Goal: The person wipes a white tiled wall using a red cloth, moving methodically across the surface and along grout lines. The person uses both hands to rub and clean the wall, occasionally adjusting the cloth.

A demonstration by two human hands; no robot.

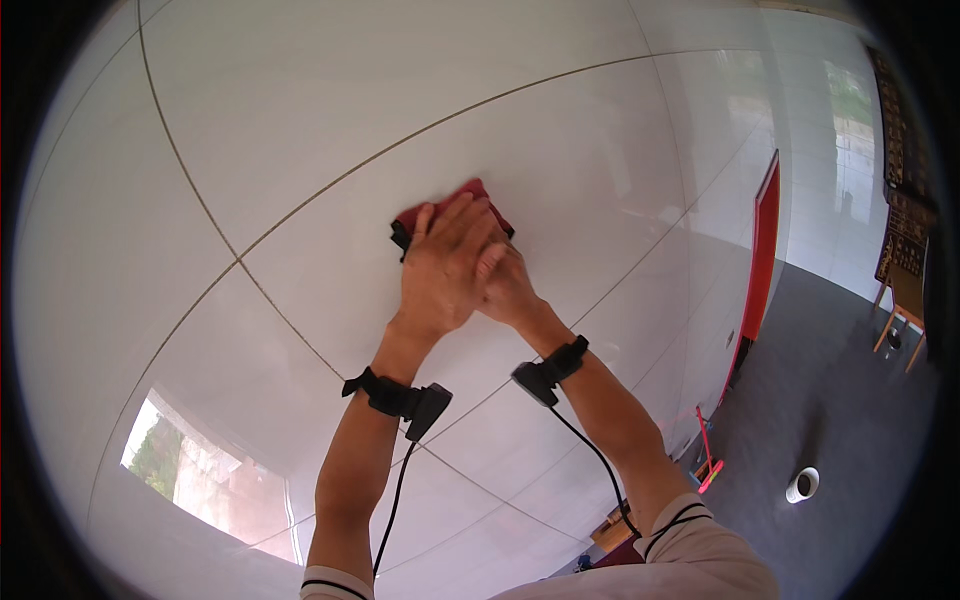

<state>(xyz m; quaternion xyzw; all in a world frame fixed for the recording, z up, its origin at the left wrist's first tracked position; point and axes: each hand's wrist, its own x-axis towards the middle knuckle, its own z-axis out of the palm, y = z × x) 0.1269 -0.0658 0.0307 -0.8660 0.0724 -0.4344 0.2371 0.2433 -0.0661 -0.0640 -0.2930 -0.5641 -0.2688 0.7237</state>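
Observation:
A red cloth with black edges (476, 187) lies pressed against glossy white tiles (570, 150), which appear to be a wall. Over it, my left hand (446, 281) rests across my right hand (514, 289), its fingers stretched onto the cloth. The right hand's fingers are mostly hidden underneath. Both hands bear on the cloth together, close below a long grout line (420, 133). Each wrist wears a black strap with a small device, the left one (401, 401) and the right one (551, 371), and a cable runs from each.
To the right, a red panel (761, 255) stands along the tiled surface. A white container with dark contents (803, 484) stands on the grey floor (855, 390). Farther off is a wooden stool or chair (907, 304). A red-handled object (707, 457) is near my right elbow.

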